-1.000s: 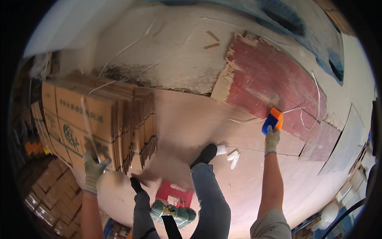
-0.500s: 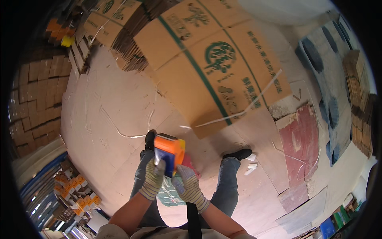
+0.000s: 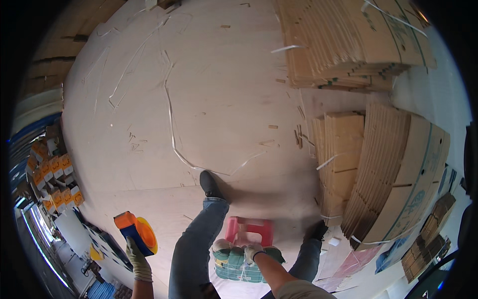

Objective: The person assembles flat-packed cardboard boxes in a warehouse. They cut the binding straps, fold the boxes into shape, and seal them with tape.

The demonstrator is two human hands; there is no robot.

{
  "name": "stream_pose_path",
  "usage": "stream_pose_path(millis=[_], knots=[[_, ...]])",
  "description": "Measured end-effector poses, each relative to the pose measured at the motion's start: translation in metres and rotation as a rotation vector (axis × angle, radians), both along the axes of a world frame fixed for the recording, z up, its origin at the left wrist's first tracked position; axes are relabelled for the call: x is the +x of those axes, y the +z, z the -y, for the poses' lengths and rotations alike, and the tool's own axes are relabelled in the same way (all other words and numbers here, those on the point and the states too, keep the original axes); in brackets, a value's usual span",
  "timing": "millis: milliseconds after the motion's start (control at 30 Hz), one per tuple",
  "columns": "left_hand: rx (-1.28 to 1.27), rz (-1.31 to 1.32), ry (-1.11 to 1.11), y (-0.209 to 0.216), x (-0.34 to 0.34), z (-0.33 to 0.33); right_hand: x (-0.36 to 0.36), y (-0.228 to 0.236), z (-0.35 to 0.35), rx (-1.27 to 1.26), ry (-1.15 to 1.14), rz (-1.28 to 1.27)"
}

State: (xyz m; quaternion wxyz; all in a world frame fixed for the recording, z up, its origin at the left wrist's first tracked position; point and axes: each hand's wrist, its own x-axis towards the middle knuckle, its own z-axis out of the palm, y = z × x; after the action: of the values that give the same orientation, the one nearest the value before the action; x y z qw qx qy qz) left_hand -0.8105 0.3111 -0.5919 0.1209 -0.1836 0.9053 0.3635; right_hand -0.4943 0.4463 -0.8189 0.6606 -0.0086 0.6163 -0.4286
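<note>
My left hand (image 3: 138,258), in a pale work glove, grips an orange and blue tape dispenser (image 3: 135,231) held out at the lower left. My right hand (image 3: 252,251), also gloved, rests on a green checked cushion (image 3: 234,264) that lies by a pink plastic stool (image 3: 250,230) between my legs. My legs in blue jeans (image 3: 195,244) and my black shoes (image 3: 209,184) stand on the plywood floor (image 3: 219,89).
Bundles of flattened cardboard boxes (image 3: 383,169) lean at the right, and another stack (image 3: 348,40) lies at the top right. Loose white strapping (image 3: 174,134) trails across the floor. Small orange and white cartons (image 3: 52,174) are stacked at the far left.
The view has swung so the cardboard stacks now sit at the right. The tape dispenser, held by both hands half a second ago, is now in my left hand alone; my right hand dropped to the cushion.
</note>
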Motion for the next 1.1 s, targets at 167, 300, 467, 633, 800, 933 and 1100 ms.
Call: stream_pose_path(millis=[167, 300, 467, 633, 800, 933, 1100], knots=[[-0.068, 0.098, 0.137, -0.020, -0.053, 0.015, -0.074, 0.014, -0.052, 0.113, -0.041, 0.002], [-0.034, 0.128, 0.151, -0.013, -0.084, -0.027, -0.133, -0.013, -0.103, 0.187, -0.099, 0.020], [0.172, 0.042, 0.081, 0.014, -0.119, -0.160, -0.269, 0.013, -0.194, 0.370, -0.069, -0.103], [0.135, -0.012, -0.369, -0.014, -0.128, -0.236, -0.313, 0.016, -0.264, 0.028, 0.093, -0.177], [0.562, 0.167, -0.163, -0.092, -0.136, -0.285, -0.371, 0.003, -0.262, -0.014, -0.160, -0.185], [0.622, 0.224, -0.229, -0.139, -0.160, -0.309, -0.437, 0.001, -0.298, 0.198, -0.200, -0.316], [0.428, 0.103, -0.195, -0.183, -0.211, -0.289, -0.424, 0.168, -0.444, 0.942, -1.195, -1.297]])
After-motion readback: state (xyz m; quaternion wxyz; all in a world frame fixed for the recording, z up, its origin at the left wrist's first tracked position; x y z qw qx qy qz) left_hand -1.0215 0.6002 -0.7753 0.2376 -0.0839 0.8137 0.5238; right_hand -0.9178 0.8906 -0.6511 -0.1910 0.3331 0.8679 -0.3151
